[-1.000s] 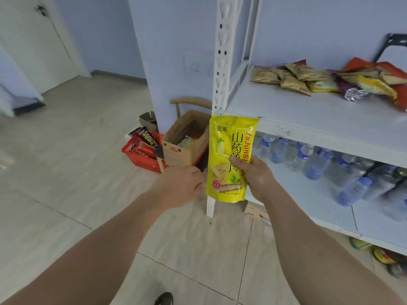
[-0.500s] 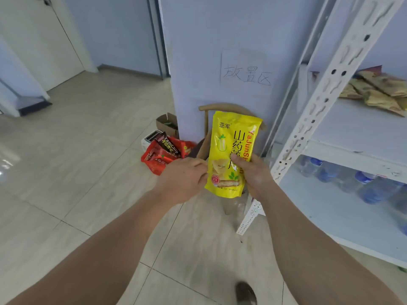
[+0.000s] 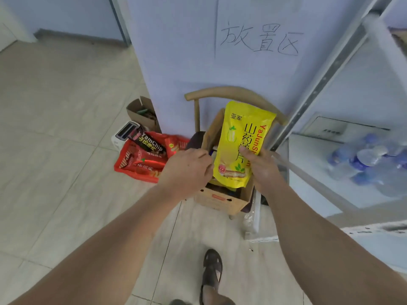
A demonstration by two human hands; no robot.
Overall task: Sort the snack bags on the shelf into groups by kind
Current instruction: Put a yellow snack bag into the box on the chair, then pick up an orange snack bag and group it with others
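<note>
A yellow yam-chip snack bag [image 3: 240,142] stands upright in my right hand [image 3: 262,168], thumb across its front and fingers behind. My left hand [image 3: 187,170] is beside the bag's lower left edge with fingers curled; whether it touches the bag is unclear. Both hands hover over an open cardboard box [image 3: 222,200] that sits on a wooden chair [image 3: 233,93]. On the floor to the left lies a red basket [image 3: 123,168] with red and black YamChip bags [image 3: 149,144].
A white metal shelf [image 3: 330,69] rises at right, with water bottles [image 3: 372,159] on its lower board. A small open carton [image 3: 141,113] and a white appliance [image 3: 125,133] sit by the wall. My sandalled foot [image 3: 212,269] is on the tile floor.
The view has swung left and down, from the shelf to the chair and box. Both hands carried the yellow bag along; it is now over the cardboard box.
</note>
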